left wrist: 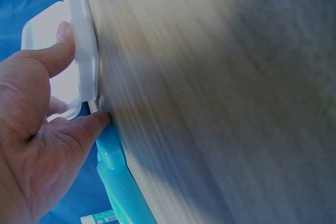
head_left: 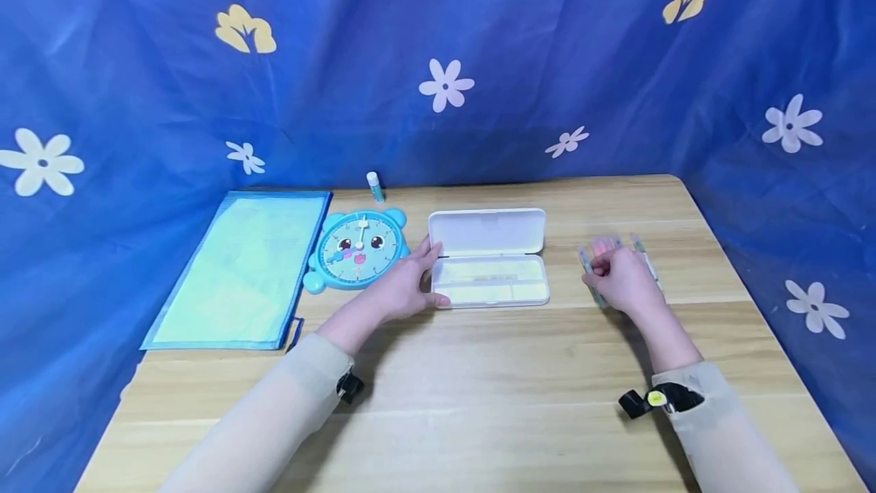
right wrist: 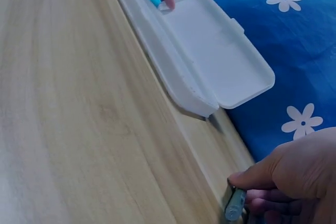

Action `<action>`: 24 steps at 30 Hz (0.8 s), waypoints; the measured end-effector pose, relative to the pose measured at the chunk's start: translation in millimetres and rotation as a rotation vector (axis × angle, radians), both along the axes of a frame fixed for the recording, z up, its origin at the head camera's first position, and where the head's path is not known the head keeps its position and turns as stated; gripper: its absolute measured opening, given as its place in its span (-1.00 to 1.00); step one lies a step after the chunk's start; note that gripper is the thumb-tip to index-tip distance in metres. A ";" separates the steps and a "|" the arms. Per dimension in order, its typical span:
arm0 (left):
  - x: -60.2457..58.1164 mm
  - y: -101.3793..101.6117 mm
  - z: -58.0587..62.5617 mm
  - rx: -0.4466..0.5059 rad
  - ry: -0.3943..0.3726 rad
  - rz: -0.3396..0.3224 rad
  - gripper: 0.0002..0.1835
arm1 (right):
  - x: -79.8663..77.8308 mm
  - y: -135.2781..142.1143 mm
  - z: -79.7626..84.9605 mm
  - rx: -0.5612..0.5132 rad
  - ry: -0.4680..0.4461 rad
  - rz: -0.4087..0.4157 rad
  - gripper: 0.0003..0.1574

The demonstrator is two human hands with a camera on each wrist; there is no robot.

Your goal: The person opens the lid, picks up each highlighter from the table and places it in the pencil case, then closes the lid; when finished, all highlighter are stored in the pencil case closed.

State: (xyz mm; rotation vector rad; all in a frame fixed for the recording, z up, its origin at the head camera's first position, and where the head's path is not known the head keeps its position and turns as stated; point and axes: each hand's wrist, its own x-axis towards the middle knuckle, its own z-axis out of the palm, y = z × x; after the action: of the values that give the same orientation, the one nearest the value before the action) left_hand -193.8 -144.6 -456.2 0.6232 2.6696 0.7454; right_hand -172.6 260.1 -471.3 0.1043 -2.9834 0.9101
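An open white pencil case point(head_left: 489, 257) lies in the middle of the wooden table point(head_left: 479, 386), its lid point(right wrist: 220, 51) folded back. My left hand point(head_left: 433, 274) holds the case's left end, thumb on the front edge and fingers at the hinge. The left wrist view shows that hand point(left wrist: 84, 74) spanning the case's end point(left wrist: 86, 35). To the right of the case, my right hand point(head_left: 602, 265) curls over several clear pens point(head_left: 643, 249) lying on the table. In the right wrist view, thumb and fingers pinch one pen point(right wrist: 236, 205).
A blue toy clock point(head_left: 356, 249) sits just left of the case, close to my left hand. A glue stick point(head_left: 375, 186) stands behind it. A blue-green mesh zip pouch point(head_left: 239, 268) lies at the far left. Blue flowered cloth point(head_left: 616, 82) surrounds the table.
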 end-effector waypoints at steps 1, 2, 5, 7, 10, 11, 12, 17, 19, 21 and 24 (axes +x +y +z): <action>0.7 -0.2 -0.4 0.001 -0.001 -0.002 0.23 | 0.5 -0.7 -1.7 0.002 0.004 -0.004 -0.78; 1.3 -0.3 -0.9 0.001 0.000 -0.002 0.23 | 0.7 -1.2 -2.9 0.003 0.015 -0.009 -0.80; 1.0 -0.1 -0.9 0.002 0.013 0.000 0.24 | 0.9 -1.9 -3.6 -0.017 0.061 -0.014 -0.83; 0.8 -0.3 -1.0 -0.003 0.016 0.001 0.24 | 1.4 -3.1 -2.2 -0.042 0.087 -0.017 -0.85; 1.0 -0.6 -1.4 -0.009 0.014 0.001 0.24 | 2.2 -5.0 2.3 -0.105 0.100 -0.008 -0.83; 1.0 -0.6 -1.5 -0.010 0.012 0.001 0.24 | 2.3 -5.7 4.4 -0.128 0.104 -0.001 -0.82; 1.1 -0.6 -1.6 -0.010 0.010 0.002 0.24 | 2.1 -6.1 6.4 -0.151 0.109 0.009 -0.82; 0.9 -0.8 -2.5 0.000 0.002 0.005 0.23 | -0.1 -8.1 18.1 -0.229 0.122 0.058 -0.80; 0.6 -0.6 -2.7 0.002 -0.002 0.005 0.23 | -0.3 -8.8 23.2 -0.245 0.101 0.061 -0.77; 0.2 -0.3 -2.7 -0.001 -0.004 0.005 0.23 | -0.8 -9.3 28.1 -0.261 0.075 0.056 -0.75; -0.2 0.7 -2.1 -0.007 -0.002 0.003 0.22 | -1.5 -10.3 35.8 -0.283 0.048 0.053 -0.73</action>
State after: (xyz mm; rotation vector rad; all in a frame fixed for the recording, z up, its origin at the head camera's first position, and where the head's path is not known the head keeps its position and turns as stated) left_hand -194.0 -143.9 -458.3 0.6166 2.6704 0.7362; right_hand -174.1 249.8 -435.6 0.1963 -2.7849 1.3028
